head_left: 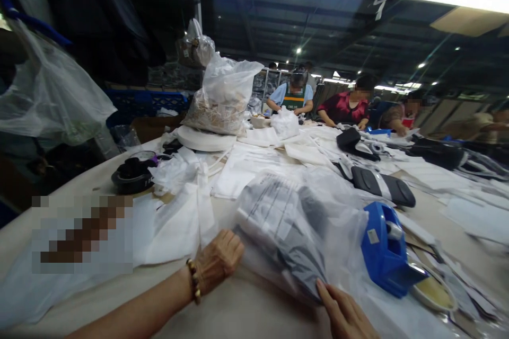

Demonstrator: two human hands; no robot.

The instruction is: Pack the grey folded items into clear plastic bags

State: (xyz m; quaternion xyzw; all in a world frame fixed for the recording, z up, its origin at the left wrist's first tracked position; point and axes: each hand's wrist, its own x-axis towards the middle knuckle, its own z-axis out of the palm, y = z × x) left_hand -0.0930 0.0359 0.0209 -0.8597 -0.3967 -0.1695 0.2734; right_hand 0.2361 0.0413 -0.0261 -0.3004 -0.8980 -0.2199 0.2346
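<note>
A clear plastic bag [274, 222] with a dark grey item folded inside lies on the table in front of me. Printed lines of text run across its film. My left hand [220, 257], with a beaded bracelet at the wrist, is closed at the bag's left edge; its fingertips are hidden, so what it pinches does not show. My right hand [345, 312] rests its outstretched fingers against the bag's lower right corner, partly cut off by the frame's bottom edge. Right of the bag stands a blue tape dispenser [384, 249].
White sheets [254, 164] and a black case [382, 185] lie beyond the bag. A round dish [435, 291] sits by the dispenser. At the left are a black round tray [133, 175] and a large filled plastic sack [222, 98]. Several people work across the table.
</note>
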